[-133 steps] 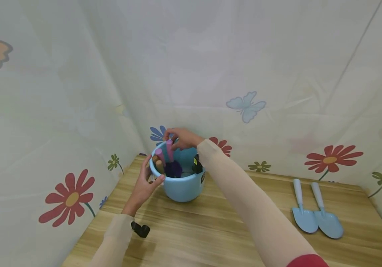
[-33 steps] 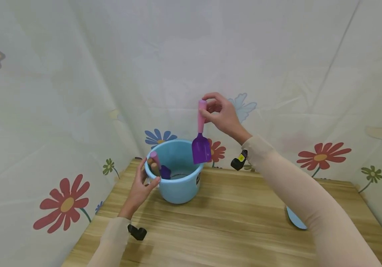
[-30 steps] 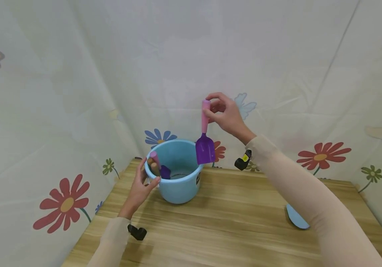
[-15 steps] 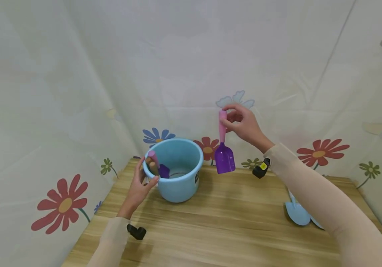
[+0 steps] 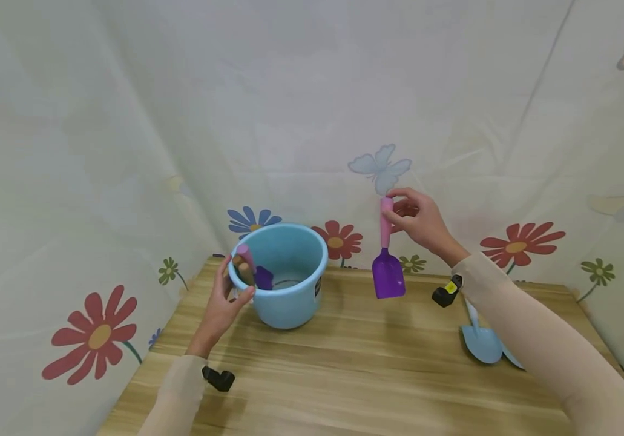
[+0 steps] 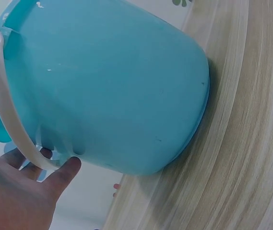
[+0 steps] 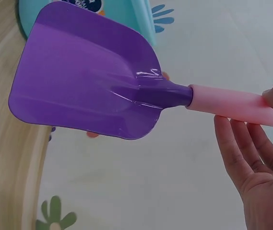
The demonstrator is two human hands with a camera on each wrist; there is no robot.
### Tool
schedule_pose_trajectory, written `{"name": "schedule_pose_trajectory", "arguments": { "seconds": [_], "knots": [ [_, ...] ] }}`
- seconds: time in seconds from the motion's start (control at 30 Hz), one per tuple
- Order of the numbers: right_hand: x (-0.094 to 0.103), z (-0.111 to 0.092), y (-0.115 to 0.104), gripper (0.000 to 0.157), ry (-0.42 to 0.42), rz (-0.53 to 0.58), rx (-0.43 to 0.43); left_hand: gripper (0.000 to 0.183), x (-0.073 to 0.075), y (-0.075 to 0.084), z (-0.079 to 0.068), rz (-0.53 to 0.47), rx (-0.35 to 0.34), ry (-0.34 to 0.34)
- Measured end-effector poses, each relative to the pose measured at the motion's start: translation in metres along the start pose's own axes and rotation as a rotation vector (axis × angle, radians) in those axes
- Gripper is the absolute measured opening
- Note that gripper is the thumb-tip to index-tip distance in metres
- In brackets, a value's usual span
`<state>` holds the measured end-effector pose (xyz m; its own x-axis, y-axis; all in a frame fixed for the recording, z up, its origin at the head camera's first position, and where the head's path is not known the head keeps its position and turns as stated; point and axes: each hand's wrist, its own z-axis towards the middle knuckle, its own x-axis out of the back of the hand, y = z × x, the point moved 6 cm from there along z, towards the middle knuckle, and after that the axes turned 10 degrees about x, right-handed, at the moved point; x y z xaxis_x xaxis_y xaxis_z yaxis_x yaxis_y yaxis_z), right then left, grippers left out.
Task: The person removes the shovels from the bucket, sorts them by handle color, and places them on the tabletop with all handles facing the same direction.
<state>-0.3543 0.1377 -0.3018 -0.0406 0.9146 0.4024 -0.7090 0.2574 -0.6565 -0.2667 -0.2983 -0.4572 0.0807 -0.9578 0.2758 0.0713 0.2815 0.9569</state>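
My right hand [image 5: 423, 223] pinches the pink handle of a small purple shovel [image 5: 388, 275] near its top end. The blade hangs down above the table, to the right of the bucket. In the right wrist view the thumb lies on one side of the handle and the fingertips on the other. My left hand [image 5: 218, 307] grips the left rim of a light blue bucket [image 5: 289, 307], which stands on the table. Inside lean a second pink-handled purple shovel [image 5: 264, 277] and two brown handles [image 5: 246, 272], their lower ends hidden. A white bucket handle [image 6: 7, 103] shows in the left wrist view.
Two light blue trowels lie on the wooden table [image 5: 344, 375] at the right; the nearer trowel [image 5: 482, 344] shows its blade, while my right forearm covers most of the other. A white flowered curtain [image 5: 290, 121] stands behind and at the sides.
My right hand has lifted the purple shovel out of the bucket, then carried it rightward and lower. My left hand has stayed on the bucket rim.
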Motion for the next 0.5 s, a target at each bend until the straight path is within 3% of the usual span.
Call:
{"name": "schedule_pose_trajectory", "arguments": {
  "seconds": [0.3, 0.4, 0.5],
  "knots": [
    [0.019, -0.032, -0.006, 0.037, -0.004, -0.035, -0.086, 0.093, -0.001, -0.001, 0.001, -0.014, -0.008, -0.009],
    [0.023, -0.041, 0.005, 0.038, -0.012, -0.043, -0.102, 0.093, -0.001, -0.002, 0.001, -0.011, -0.008, -0.007],
    [0.028, -0.049, 0.030, 0.040, -0.005, -0.041, -0.132, 0.093, 0.000, -0.001, 0.001, -0.003, -0.007, -0.005]
  ]
}}
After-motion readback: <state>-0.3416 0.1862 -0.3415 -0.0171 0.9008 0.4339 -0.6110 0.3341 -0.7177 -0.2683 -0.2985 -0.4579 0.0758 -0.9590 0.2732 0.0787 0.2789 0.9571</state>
